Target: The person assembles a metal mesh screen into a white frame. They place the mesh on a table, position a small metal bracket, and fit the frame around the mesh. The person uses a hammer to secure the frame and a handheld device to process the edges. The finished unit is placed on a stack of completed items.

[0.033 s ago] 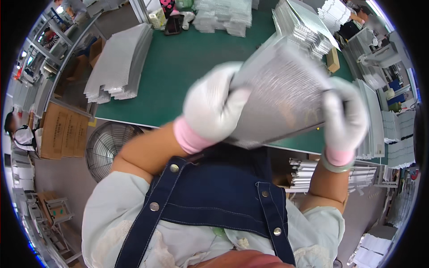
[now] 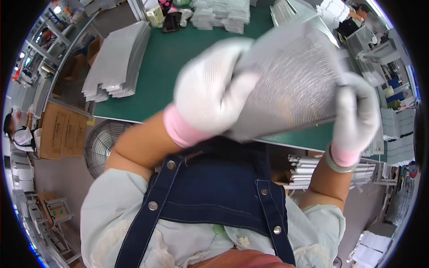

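Observation:
A silvery grey mesh panel [image 2: 297, 76], thin and four-sided, hangs tilted in front of my chest above the bench; motion smears it a little. My left hand [image 2: 214, 87], in a white knit glove with a pink cuff, grips its left edge, thumb across the near face and fingers hidden behind. On the opposite edge, my gloved right hand [image 2: 357, 114] pinches the panel with curled fingers. A stack of similar silvery panels [image 2: 118, 58] lies at the bench's left. Another pile of panels [image 2: 283, 13] at the back right is partly covered by the held one.
The green bench top [image 2: 167, 67] spans the area beyond my apron. Clear plastic-like bundles [image 2: 221, 15] and a dark phone-like object [image 2: 172, 22] sit at the back. A round caged fan [image 2: 100, 147] and cardboard boxes [image 2: 62, 134] stand at left; white bars [image 2: 308, 172] lie below the bench.
The panel has risen and come closer to me. My right hand has shifted right, and my left hand has moved slightly up and left. Both keep their grip.

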Demonstrator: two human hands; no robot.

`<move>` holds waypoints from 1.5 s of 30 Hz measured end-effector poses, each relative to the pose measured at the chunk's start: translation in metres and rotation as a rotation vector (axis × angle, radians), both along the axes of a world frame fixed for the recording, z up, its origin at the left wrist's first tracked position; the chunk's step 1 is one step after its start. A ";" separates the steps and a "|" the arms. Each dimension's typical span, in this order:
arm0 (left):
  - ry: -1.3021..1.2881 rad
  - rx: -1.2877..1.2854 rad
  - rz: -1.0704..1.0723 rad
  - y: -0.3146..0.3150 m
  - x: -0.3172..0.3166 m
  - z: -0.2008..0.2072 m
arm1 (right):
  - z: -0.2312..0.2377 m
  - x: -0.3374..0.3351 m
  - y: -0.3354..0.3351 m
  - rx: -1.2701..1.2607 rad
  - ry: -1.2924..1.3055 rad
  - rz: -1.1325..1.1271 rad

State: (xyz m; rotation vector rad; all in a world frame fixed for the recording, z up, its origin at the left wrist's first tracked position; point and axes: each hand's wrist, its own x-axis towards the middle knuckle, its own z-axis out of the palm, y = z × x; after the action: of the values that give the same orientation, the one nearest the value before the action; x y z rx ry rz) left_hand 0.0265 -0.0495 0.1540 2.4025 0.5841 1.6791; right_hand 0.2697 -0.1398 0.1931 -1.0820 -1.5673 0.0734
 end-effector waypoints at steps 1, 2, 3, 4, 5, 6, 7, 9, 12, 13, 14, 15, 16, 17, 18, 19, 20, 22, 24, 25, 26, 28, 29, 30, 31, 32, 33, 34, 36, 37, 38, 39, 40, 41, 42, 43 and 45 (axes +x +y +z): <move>0.063 0.093 0.003 0.003 0.003 0.031 | 0.005 -0.002 -0.006 0.063 0.047 -0.095; 0.061 0.242 -0.032 0.012 0.005 0.051 | 0.007 -0.003 -0.007 0.134 0.087 -0.183; 0.049 0.427 -0.065 0.026 0.010 0.070 | -0.001 -0.002 -0.008 0.095 0.233 -0.069; 0.024 0.591 -0.112 0.042 0.021 0.079 | -0.019 0.001 -0.011 0.059 0.368 0.023; 0.014 0.709 -0.146 0.055 0.037 0.077 | -0.047 0.004 -0.009 0.017 0.264 -0.074; 0.139 0.660 -0.084 0.051 0.046 0.069 | -0.074 0.007 -0.009 -0.020 0.164 -0.170; 0.250 0.620 -0.039 0.047 0.057 0.059 | -0.111 0.008 0.001 0.085 0.169 -0.196; 0.407 0.383 0.008 0.035 0.064 0.001 | -0.190 -0.003 0.010 -0.058 0.255 -0.146; 0.256 0.162 0.010 0.010 0.079 -0.068 | -0.238 -0.024 0.014 -0.175 0.069 -0.262; 0.219 0.147 -0.011 0.001 0.085 -0.071 | -0.245 -0.019 0.011 -0.252 0.153 -0.197; 0.182 0.132 -0.027 -0.006 0.093 -0.073 | -0.251 -0.014 0.011 -0.324 0.237 -0.135; 0.196 0.179 0.050 -0.003 0.100 -0.083 | -0.219 -0.014 0.007 -0.386 0.199 -0.043; 0.195 0.165 0.013 0.000 0.105 -0.082 | -0.201 -0.009 0.004 -0.437 0.156 0.034; 0.194 0.151 -0.021 0.003 0.107 -0.077 | -0.222 -0.005 0.005 -0.324 0.191 -0.058; 0.191 0.147 -0.044 0.010 0.109 -0.071 | -0.218 0.001 0.006 -0.329 0.090 0.006; 0.163 0.181 -0.099 0.016 0.110 -0.066 | -0.211 0.009 0.007 -0.334 -0.011 0.072; 0.196 0.181 -0.127 0.017 0.111 -0.062 | -0.205 0.014 0.009 -0.337 -0.112 0.140; 0.276 0.183 -0.187 0.019 0.110 -0.056 | -0.199 0.016 0.017 -0.293 -0.144 0.171; 0.309 0.145 -0.258 0.029 0.104 -0.058 | -0.197 0.023 0.027 -0.262 -0.210 0.223; 0.269 0.124 -0.268 0.038 0.103 -0.060 | -0.197 0.022 0.029 -0.274 -0.213 0.201; 0.230 0.102 -0.277 0.044 0.101 -0.062 | -0.198 0.017 0.031 -0.286 -0.217 0.180; 0.243 0.071 -0.142 0.045 0.095 -0.059 | -0.200 0.017 0.036 -0.366 -0.159 0.264; 0.273 0.065 -0.118 0.047 0.093 -0.059 | -0.198 0.023 0.039 -0.436 -0.099 0.369; 0.302 0.064 -0.096 0.049 0.091 -0.057 | -0.192 0.030 0.042 -0.500 -0.039 0.471; 0.259 0.067 -0.141 0.050 0.090 -0.055 | -0.163 0.037 0.046 -0.673 -0.027 0.533; 0.271 0.067 -0.150 0.053 0.088 -0.056 | -0.180 0.057 0.058 -0.523 -0.205 0.403; 0.278 0.066 -0.176 0.055 0.088 -0.058 | -0.193 0.066 0.073 -0.437 0.107 0.366; 0.291 0.058 -0.194 0.054 0.087 -0.062 | -0.182 0.067 0.092 -0.449 0.258 0.246; 0.271 0.076 -0.204 0.053 0.089 -0.061 | -0.158 0.069 0.136 -0.521 0.013 -0.145; 0.262 0.080 -0.226 0.055 0.092 -0.060 | -0.173 0.083 0.161 -0.395 -0.170 -0.301; 0.256 0.082 -0.235 0.056 0.092 -0.060 | -0.184 0.086 0.182 -0.506 -0.291 -0.434; 0.254 0.078 -0.235 0.056 0.093 -0.061 | -0.192 0.087 0.199 -0.615 -0.415 -0.567; 0.251 0.073 -0.236 0.057 0.093 -0.062 | -0.194 0.085 0.211 -0.724 -0.541 -0.700; 0.248 0.068 -0.239 0.057 0.093 -0.062 | -0.196 0.085 0.220 -0.933 -0.577 -0.661; 0.251 0.068 -0.233 0.057 0.092 -0.062 | -0.194 0.083 0.228 -1.140 -0.614 -0.616; 0.254 0.069 -0.228 0.057 0.092 -0.061 | -0.203 0.086 0.236 -1.143 -0.503 -0.546; 0.247 0.080 -0.228 0.058 0.091 -0.062 | -0.206 0.094 0.236 -1.073 -0.423 -0.439</move>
State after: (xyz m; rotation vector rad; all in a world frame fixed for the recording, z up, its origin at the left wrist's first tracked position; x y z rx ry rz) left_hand 0.1173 0.0080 0.0923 2.6378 0.2632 1.3507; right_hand 0.3634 0.0965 -0.0127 -2.3856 -1.6153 0.4450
